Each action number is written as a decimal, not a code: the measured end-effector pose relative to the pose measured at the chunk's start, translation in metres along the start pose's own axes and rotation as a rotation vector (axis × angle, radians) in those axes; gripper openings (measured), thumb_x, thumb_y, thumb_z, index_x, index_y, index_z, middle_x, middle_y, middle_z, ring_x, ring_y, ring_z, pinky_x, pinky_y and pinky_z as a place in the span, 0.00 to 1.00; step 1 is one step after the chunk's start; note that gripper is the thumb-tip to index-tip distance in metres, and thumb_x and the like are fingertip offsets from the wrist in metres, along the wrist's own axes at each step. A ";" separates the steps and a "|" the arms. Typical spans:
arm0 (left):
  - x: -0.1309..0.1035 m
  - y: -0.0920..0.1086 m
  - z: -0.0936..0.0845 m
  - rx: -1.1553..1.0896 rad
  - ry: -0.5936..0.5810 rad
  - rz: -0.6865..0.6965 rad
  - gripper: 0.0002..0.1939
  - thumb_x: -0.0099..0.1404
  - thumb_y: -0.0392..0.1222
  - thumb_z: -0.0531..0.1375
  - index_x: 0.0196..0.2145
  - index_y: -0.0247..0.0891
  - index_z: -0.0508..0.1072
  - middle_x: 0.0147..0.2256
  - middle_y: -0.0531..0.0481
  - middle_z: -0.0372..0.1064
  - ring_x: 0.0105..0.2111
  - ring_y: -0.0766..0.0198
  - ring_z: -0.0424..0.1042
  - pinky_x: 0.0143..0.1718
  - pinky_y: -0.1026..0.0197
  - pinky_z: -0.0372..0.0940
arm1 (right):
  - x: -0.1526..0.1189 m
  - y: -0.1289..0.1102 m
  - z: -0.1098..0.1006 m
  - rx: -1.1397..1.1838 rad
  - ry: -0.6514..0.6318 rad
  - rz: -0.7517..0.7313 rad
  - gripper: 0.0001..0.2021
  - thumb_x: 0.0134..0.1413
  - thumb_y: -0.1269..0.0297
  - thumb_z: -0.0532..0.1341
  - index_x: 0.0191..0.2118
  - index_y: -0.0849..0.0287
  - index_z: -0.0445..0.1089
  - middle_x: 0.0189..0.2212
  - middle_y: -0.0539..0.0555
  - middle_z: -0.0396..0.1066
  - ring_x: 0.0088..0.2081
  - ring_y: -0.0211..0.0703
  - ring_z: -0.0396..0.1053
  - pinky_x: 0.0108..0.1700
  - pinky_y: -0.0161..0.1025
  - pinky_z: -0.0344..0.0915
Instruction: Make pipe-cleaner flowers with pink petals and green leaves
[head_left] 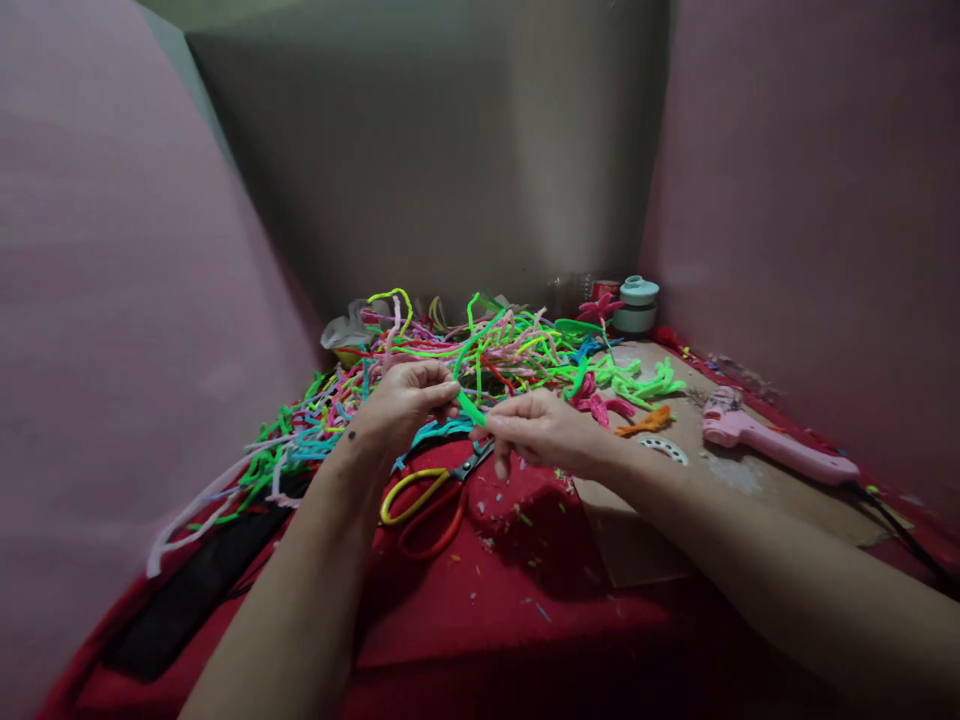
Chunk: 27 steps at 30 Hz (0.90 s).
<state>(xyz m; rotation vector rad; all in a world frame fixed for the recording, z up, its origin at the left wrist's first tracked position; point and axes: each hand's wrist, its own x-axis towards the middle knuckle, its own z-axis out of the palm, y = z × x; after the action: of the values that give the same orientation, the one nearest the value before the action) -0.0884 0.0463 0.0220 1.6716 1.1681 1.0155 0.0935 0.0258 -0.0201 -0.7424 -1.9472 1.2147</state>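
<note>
A bright green fuzzy stem (471, 408) is stretched between my two hands, above the red cloth. My left hand (416, 392) pinches one end, and a longer green length rises behind its fingertips. At the other end, my right hand (529, 425) grips the stem between thumb and fingers. Just below my hands lie scissors (427, 505) with one yellow and one red handle, their blades partly under my right hand. Behind them spreads a tangled heap of coloured fuzzy stems (510, 345).
On the right, a pink glue gun (780, 448) rests on a brown board (720, 500), near green, pink and orange shaped pieces. A pale teal jar (637, 305) stands at the back. A black flat item (195, 590) lies at left. Pink walls flank both sides.
</note>
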 end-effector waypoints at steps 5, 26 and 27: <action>-0.008 0.006 0.004 0.055 -0.123 0.021 0.07 0.51 0.39 0.61 0.21 0.34 0.68 0.18 0.55 0.64 0.19 0.71 0.62 0.25 0.67 0.58 | 0.006 0.002 -0.007 -0.587 0.528 -0.478 0.14 0.57 0.67 0.52 0.46 0.61 0.70 0.35 0.57 0.69 0.38 0.43 0.64 0.41 0.41 0.61; -0.014 0.006 0.036 0.198 0.227 0.144 0.05 0.50 0.38 0.59 0.21 0.35 0.68 0.18 0.57 0.60 0.19 0.71 0.58 0.22 0.67 0.55 | -0.002 -0.012 0.015 0.138 0.381 0.023 0.11 0.50 0.66 0.55 0.20 0.62 0.67 0.18 0.47 0.61 0.23 0.34 0.58 0.28 0.34 0.55; -0.015 0.005 0.038 0.242 0.264 0.159 0.05 0.51 0.38 0.59 0.21 0.35 0.68 0.18 0.57 0.61 0.19 0.70 0.58 0.23 0.66 0.55 | -0.001 -0.010 0.015 0.192 0.367 0.038 0.11 0.50 0.66 0.55 0.21 0.62 0.67 0.18 0.48 0.62 0.24 0.35 0.59 0.29 0.34 0.56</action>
<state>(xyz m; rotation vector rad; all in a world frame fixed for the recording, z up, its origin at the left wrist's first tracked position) -0.0551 0.0244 0.0122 1.8845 1.3918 1.2651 0.0809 0.0134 -0.0154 -0.8388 -1.5026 1.1738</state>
